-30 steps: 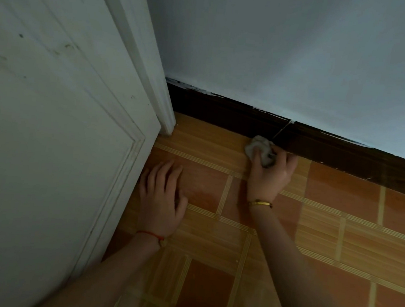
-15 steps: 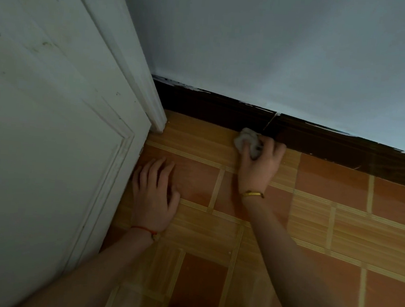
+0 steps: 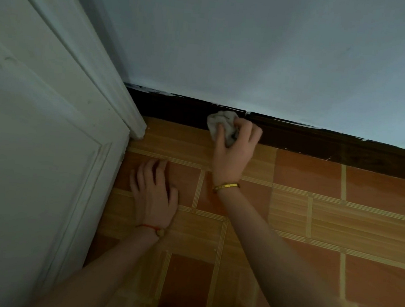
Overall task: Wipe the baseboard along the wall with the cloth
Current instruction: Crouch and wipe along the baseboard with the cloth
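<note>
A dim room corner is seen from above, looking down at two bare forearms reaching forward over a floor [image 3: 314, 213] of orange and tan tiles. The right arm is stretched out nearly straight toward the wall [image 3: 256, 47]. The right hand [image 3: 234, 146] is raised at the dark baseboard [image 3: 333, 146], its fingers curled around a small crumpled white cloth [image 3: 220, 124]. The cloth is pressed against the face of the baseboard, close beside a vertical joint in the board, with its top edge near the line where the pale wall begins. A gold bracelet [image 3: 226, 186] is worn on the right wrist. The left arm is angled in from the lower left, and the left hand [image 3: 154, 193] is laid palm down on the floor near a white panelled door [image 3: 35, 162], fingers loosely spread and slightly bent, gripping nothing. A red cord bracelet [image 3: 151, 228] is worn on the left wrist. White door trim [image 3: 105, 69] meets the baseboard at the corner.
</note>
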Tool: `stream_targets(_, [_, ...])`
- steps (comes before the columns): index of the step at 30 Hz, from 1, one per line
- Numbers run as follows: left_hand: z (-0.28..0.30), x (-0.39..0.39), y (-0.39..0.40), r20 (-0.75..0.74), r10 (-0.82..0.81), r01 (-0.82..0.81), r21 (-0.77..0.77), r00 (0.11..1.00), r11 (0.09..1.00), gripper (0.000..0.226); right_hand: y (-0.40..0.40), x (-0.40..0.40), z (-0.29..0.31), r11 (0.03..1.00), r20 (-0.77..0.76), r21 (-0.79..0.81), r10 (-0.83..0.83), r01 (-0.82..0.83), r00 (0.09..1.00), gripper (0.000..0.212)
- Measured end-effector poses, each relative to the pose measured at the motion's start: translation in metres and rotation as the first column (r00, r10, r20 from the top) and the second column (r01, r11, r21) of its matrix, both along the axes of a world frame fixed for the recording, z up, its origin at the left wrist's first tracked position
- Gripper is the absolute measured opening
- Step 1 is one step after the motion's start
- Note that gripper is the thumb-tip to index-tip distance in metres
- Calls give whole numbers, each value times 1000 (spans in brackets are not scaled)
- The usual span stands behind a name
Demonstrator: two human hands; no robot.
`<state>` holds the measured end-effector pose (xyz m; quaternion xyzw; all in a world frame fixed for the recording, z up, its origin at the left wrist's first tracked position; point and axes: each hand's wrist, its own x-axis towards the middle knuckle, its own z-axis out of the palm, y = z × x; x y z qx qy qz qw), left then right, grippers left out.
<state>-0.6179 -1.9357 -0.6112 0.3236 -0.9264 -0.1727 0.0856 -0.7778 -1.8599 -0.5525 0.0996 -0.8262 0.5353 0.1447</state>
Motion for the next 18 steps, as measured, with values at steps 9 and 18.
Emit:
stream_targets(9, [-7,-9,9,54,-62,65,-57,997,996,56,32,-17,-3,972,-19,-97,-217,215,976,23])
stream_targets(18, [-7,-7,10,36,-60,63,-80,998,995,55,14,-9,-2,995,-25,-37,-97,96,995,26])
